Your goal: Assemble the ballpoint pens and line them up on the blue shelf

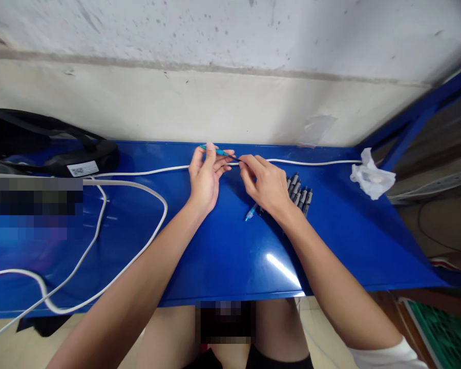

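A teal pen (219,152) lies across the fingers of my left hand (206,179), the thumb pressed on it and the palm turned up. From its right end a thin dark piece (232,157) runs toward my right hand (267,182), whose thumb and fingertips pinch at that end. Whether this piece is a refill or the pen's tip, I cannot tell. Below and partly behind my right hand, several grey and black pens (300,195) lie side by side on the table. A clear-blue pen (250,212) pokes out beneath that hand.
The blue table (230,256) meets a stained wall (215,102). A white cable (149,171) crosses behind my hands and loops at the left. A black strapped item (96,156) with a label sits at back left, crumpled white tissue (372,177) at the right near a blue frame post (411,130).
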The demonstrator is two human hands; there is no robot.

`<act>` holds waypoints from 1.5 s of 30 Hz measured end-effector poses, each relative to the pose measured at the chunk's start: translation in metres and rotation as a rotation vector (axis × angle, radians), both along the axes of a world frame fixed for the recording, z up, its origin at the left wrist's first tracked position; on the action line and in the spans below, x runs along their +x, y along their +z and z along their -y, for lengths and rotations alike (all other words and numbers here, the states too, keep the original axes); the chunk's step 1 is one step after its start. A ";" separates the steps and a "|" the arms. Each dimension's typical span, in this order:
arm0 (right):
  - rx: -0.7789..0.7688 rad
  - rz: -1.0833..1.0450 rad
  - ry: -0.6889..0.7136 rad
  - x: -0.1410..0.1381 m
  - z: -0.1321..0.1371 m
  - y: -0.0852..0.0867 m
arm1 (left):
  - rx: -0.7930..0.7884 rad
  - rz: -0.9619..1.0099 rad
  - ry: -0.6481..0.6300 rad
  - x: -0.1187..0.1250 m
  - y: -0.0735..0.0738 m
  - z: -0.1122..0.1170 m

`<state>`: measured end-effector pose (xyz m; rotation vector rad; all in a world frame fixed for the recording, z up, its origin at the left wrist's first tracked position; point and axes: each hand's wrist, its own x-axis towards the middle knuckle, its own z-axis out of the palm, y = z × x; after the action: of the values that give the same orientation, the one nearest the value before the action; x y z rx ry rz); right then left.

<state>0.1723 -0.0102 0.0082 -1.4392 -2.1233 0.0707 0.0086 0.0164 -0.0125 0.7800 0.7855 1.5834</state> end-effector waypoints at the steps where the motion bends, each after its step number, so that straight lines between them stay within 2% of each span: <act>1: 0.007 0.001 -0.014 0.000 -0.001 0.000 | -0.002 0.001 0.017 -0.001 0.000 0.000; 7: 0.005 -0.010 -0.036 0.003 -0.004 -0.001 | -0.011 0.008 0.034 -0.004 -0.003 -0.003; 15: -0.013 0.007 -0.025 0.002 -0.003 -0.001 | -0.012 -0.025 -0.047 -0.002 0.002 0.001; 26: -0.036 -0.007 -0.025 0.003 -0.004 -0.001 | 0.037 -0.032 -0.117 -0.002 -0.005 0.000; 39: 0.017 -0.048 -0.068 0.004 -0.005 -0.004 | 0.021 -0.020 0.054 -0.004 -0.007 -0.004; 45: 0.038 -0.057 -0.026 0.003 -0.004 -0.004 | 0.005 -0.054 -0.074 -0.002 -0.005 -0.001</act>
<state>0.1749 -0.0060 0.0046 -1.4252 -2.0491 0.0601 0.0063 0.0179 -0.0170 0.8494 0.7831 1.5041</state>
